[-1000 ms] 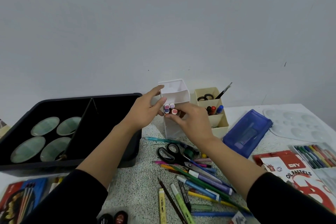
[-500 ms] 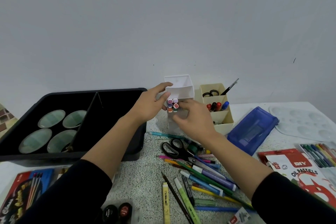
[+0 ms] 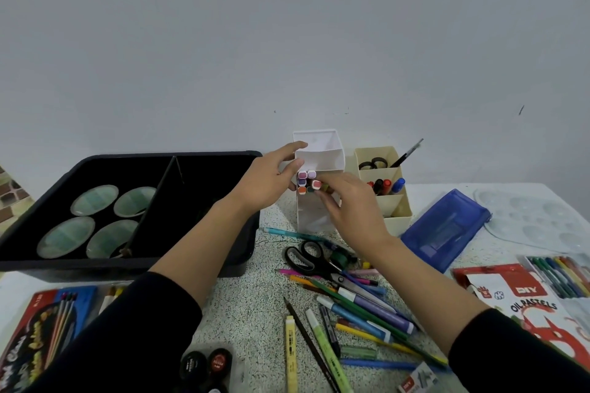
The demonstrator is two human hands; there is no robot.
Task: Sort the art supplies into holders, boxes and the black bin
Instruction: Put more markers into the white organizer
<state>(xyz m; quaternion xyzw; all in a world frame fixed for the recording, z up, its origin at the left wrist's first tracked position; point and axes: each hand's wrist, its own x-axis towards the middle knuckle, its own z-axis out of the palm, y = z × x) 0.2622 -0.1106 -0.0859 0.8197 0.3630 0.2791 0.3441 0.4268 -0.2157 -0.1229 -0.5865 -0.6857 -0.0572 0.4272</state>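
Our left hand (image 3: 265, 185) grips the white holder (image 3: 322, 159). Our right hand (image 3: 354, 210) pinches the markers (image 3: 302, 175), upright in its front compartment.

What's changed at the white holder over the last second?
The right hand has bunched more markers in the front compartment of the white holder: about four caps showed a second ago, roughly seven now, and its fingers have slid to the bundle's right side. Nothing was let go. The left hand still grips the holder's left wall. The black bin, beige holder and loose pens stayed put.
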